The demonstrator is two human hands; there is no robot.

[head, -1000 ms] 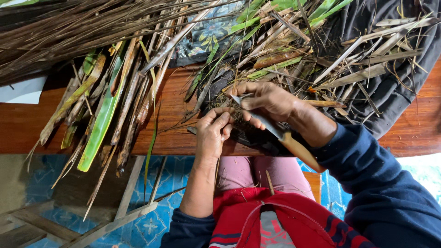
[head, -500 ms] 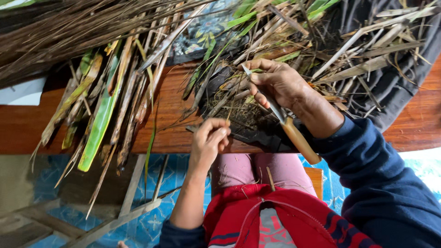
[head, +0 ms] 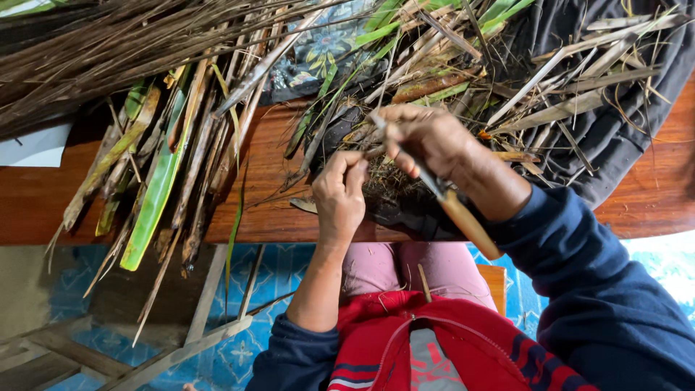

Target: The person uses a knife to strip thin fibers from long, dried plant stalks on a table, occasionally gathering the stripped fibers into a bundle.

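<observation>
Our right hand (head: 427, 141) has its grip closed around a knife (head: 452, 206) — the pale wooden handle sticks out below the fist toward our lap, the dark blade running up through the fingers. Just beside it, our left hand (head: 340, 192) pinches a thin dry strip (head: 373, 152) between thumb and fingertips, the grip nearly shut on it, right at the point where the blade meets it. Both hands sit close together over a dark tangle of fibres (head: 391, 192) at the near edge of the bench (head: 268, 210).

We judge the step in hand to be stripping or scraping that strip with the blade. The next move would call for steady tension from the left pinch and a shallow blade angle, drawn away from the fingers — they lie very near the edge.

Out to the left of the grips lie long green and brown leaves (head: 156, 181), hanging over the bench edge. Beyond the hands, more dry stalks (head: 449, 65) are heaped, and to the right a dark cloth (head: 615, 145) carries pale split pieces.
</observation>
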